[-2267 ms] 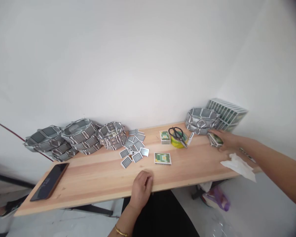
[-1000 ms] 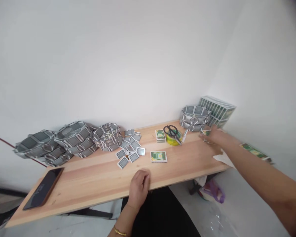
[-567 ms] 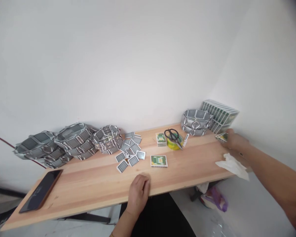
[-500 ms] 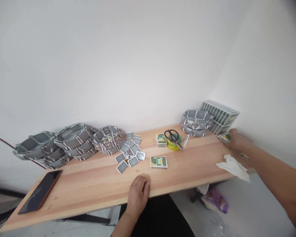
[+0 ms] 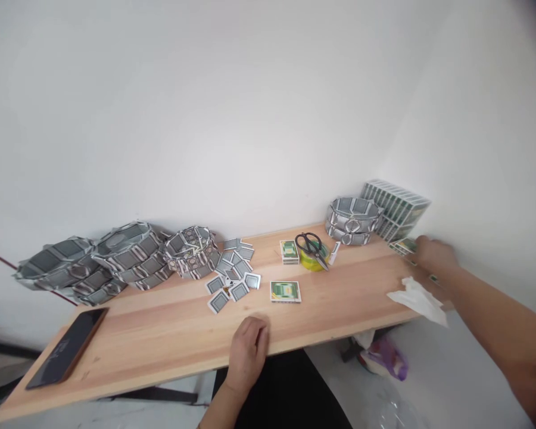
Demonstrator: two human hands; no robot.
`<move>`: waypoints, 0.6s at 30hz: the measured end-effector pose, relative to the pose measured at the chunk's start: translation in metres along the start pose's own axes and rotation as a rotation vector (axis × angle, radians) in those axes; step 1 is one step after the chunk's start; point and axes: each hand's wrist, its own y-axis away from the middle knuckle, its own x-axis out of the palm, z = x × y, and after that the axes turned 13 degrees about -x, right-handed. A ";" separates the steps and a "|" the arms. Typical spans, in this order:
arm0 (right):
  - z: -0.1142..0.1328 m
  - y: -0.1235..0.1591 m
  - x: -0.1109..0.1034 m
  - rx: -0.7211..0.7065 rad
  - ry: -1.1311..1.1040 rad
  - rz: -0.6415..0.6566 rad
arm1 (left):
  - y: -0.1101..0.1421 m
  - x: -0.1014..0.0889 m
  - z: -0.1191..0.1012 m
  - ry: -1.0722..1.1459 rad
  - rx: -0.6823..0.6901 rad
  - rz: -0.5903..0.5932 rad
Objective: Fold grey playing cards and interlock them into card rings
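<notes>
The person's left hand [image 5: 245, 353] rests with fingers curled together at the table [image 5: 339, 298] edge, perhaps for support. The right hand [image 5: 435, 256] touches a box [image 5: 402, 245] by the stack [image 5: 395, 205]; whether its fingers clamp cannot be told. Scissors [image 5: 315, 251] lie on tape [image 5: 309, 263], probably kept handy.

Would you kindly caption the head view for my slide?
Right hand at a green card box, left hand at table edge.

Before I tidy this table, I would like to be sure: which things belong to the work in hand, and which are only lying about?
Probably for the work:
- green card boxes, some at the right hand
- loose playing cards
- folded-card rings
- scissors
- yellow tape roll

Probably just lying about:
- phone
- crumpled tissue
</notes>
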 end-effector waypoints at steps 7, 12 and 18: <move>0.026 0.008 -0.012 0.022 -0.043 -0.275 | 0.001 -0.001 -0.002 0.013 0.008 -0.018; 0.105 0.041 -0.048 -0.293 -0.283 -0.507 | 0.001 0.000 -0.004 0.007 0.015 -0.018; 0.244 0.087 -0.073 -0.677 -0.269 -0.154 | 0.000 0.000 -0.001 0.001 0.040 -0.021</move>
